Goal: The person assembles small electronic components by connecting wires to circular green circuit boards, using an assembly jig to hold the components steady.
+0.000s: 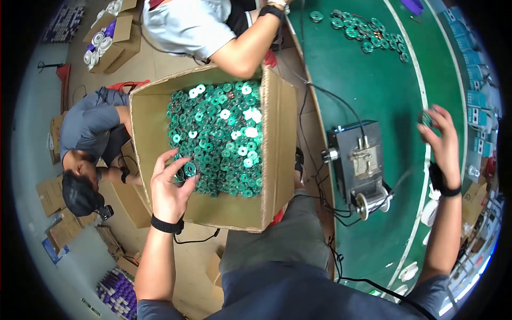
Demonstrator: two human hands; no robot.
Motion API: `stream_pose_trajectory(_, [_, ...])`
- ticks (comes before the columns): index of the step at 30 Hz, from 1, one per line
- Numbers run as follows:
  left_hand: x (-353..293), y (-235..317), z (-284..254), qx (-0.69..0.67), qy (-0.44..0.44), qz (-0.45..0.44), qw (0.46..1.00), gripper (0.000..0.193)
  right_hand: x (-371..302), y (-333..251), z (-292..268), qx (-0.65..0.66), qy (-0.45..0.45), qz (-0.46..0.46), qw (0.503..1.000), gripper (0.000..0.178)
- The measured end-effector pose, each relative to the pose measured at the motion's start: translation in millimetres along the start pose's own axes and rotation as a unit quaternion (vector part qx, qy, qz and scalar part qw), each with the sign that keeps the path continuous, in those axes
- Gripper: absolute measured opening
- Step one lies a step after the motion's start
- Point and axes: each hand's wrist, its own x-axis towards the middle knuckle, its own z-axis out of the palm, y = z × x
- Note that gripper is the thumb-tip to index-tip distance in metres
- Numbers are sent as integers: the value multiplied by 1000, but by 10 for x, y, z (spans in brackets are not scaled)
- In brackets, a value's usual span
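My left hand (172, 186) is over the near left side of a large open cardboard box (279, 154). Its fingers are closed around a green ring-shaped part (190, 169) with a hole in the middle. Below it, the box is filled with many similar green ring-shaped parts (213, 133), some with pale faces. Out to the right, above the green table (397, 234), my right hand (444, 140) pinches a small dark green round part (425, 118) between thumb and fingers. A dark metal device (358, 160) with a small clamp-like fixture and a white spool stands on the table between box and hand.
More green ring-shaped parts (368, 33) lie at the table's far end. Black cables (333, 93) run to the device. A co-worker's arm (248, 50) reaches past the box's far edge; another person (93, 138) bends at the left. Blue boxes (477, 106) line the right side.
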Motion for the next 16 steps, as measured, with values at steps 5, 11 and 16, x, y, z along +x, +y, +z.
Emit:
stream_pose_trajectory(5, [-340, -803, -197, 10, 6, 10, 1000, 43, -1263, -547, -651, -105, -6, 54, 993, 38])
stream_pose_trajectory(11, [-646, -1427, -291, -58, -22, -3, 998, 40, -2220, -2246, -211, -75, -48, 87, 992, 44])
stream_pose_trajectory(16, [-833, -1732, -372, -113, -59, -14, 992, 41, -2218, -3133, 1164, 3, -228, -56, 972, 42])
